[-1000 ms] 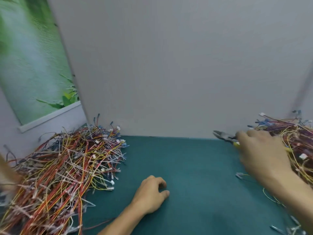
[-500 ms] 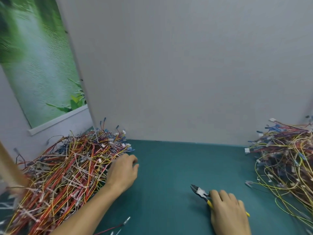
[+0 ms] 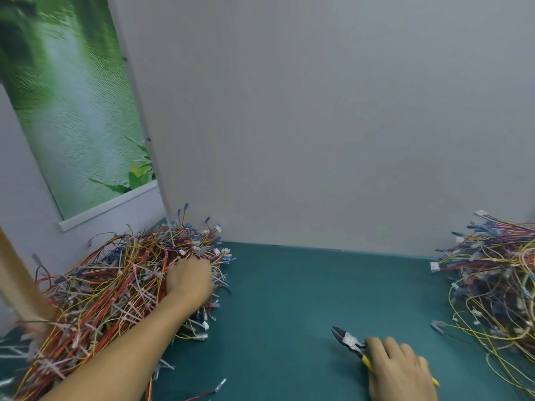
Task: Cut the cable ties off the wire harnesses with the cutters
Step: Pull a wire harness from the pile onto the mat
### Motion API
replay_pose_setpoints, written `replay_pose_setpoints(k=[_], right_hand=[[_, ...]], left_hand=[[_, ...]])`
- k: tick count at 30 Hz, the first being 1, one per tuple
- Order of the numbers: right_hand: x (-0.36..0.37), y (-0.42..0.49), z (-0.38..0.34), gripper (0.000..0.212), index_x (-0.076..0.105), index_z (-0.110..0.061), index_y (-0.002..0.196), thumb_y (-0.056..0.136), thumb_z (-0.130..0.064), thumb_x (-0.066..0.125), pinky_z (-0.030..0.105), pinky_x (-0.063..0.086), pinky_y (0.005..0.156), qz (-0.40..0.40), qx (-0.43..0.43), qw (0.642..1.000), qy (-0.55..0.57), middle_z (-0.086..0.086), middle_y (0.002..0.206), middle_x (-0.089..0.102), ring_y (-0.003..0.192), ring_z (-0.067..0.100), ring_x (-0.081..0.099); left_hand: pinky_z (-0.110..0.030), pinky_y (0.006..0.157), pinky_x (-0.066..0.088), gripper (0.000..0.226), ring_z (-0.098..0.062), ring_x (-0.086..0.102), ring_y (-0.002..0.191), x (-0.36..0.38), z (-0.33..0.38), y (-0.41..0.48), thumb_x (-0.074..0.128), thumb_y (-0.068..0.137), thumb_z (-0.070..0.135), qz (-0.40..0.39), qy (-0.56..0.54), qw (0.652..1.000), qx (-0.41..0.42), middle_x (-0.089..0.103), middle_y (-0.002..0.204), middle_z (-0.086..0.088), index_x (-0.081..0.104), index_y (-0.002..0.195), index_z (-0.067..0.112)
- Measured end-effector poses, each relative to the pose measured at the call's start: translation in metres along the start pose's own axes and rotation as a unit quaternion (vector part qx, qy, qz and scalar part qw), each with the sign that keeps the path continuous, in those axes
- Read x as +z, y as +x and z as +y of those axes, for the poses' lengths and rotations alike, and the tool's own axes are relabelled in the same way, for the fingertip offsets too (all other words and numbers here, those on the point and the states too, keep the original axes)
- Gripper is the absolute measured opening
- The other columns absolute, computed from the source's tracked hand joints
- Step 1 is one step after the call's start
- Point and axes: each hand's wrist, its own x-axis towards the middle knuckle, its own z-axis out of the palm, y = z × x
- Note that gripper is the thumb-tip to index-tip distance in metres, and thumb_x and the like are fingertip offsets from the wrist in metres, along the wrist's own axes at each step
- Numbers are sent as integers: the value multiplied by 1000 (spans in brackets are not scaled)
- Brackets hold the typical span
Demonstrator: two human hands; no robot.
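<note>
The cutters (image 3: 349, 341) lay low on the teal mat (image 3: 289, 296), right of centre, their dark nose pointing up and to the left with its blades together. Their yellow handles ran back under the right hand (image 3: 401, 371), which gripped them with fingers curled over the top; only the steel head ahead of the knuckles and a yellow handle tip behind the hand showed. The tool was well apart from both heaps of wire.

The left hand (image 3: 189, 280) reached across to the left pile of harnesses (image 3: 110, 293), a dense tangle of red, yellow, blue and white leads with pale cable ties (image 3: 127, 308) scattered through it. The hand rested on the pile's right edge with its fingers buried among the wires, so whether they were grasping anything could not be made out.

A second, looser heap of harnesses (image 3: 492, 285) sat at the mat's right edge, just right of the cutters' hand. A stray lead with a connector (image 3: 220, 384) lay near the bottom edge. A grey panel (image 3: 318, 125) stood behind the mat, and a green poster (image 3: 72, 111) hung at the left.
</note>
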Motion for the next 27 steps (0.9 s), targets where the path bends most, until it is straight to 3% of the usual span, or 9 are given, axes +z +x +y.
replay_pose_setpoints(k=[3,6,8,11,15,20,22,25,27], right_hand=[[-1,0,0,37,67,-7,61,70,-23,35,36,41,46,-4,1,1000,1,11,53,49,45,32,52],[-2,1,1,36,66,-7,60,69,-23,35,37,42,45,-17,-5,1000,-2,10,53,49,45,33,53],[-3,2,0,36,66,-8,60,70,-23,35,38,42,45,-25,-7,1000,-3,10,53,49,45,33,53],[-5,1,0,37,67,-9,61,71,-25,35,37,42,45,-33,-11,999,-13,9,53,49,45,33,53],[-6,1,0,36,66,-10,61,71,-25,35,36,41,45,-54,-6,998,-14,7,53,49,46,33,52],[-3,1,1,37,67,-10,61,70,-24,34,36,41,45,-74,5,997,-3,7,53,49,45,33,52],[-6,2,0,37,67,-11,61,67,-23,32,36,41,45,-101,7,995,5,7,53,50,45,33,53],[-10,1,0,36,67,-12,62,66,-22,32,35,40,45,-130,-1,991,-9,5,54,50,45,33,53],[-17,2,-1,25,67,-12,61,66,-21,44,34,37,45,-147,22,989,-19,5,54,50,45,32,53]], left_hand=[[-39,84,42,17,-23,60,100,6,4,1,52,90,21,4,32,999,-28,65,107,-4,64,103,20],[-38,81,35,19,-18,60,81,8,4,1,48,88,12,-21,27,998,-46,67,90,2,64,86,22],[-39,83,33,20,-14,56,68,8,3,4,51,91,23,-14,-27,997,-65,63,74,7,59,74,21],[-43,89,33,32,-16,56,73,0,2,7,48,94,47,-18,-152,984,-93,61,73,8,61,78,22],[-40,83,30,27,-16,54,86,-34,19,-9,48,94,48,56,-223,972,-48,60,76,12,67,88,30],[-33,76,15,16,-13,40,88,-63,48,-42,57,91,35,259,-266,926,63,56,83,11,71,92,28],[-32,75,15,18,-14,45,87,-67,55,-46,55,92,35,258,-245,931,82,52,80,12,71,92,28],[-35,81,27,27,-15,52,90,-70,69,-44,46,97,38,151,-203,962,101,50,81,10,70,99,27],[-35,81,33,24,-16,53,83,-73,81,-46,49,96,37,193,-246,941,128,52,80,8,70,97,26]])
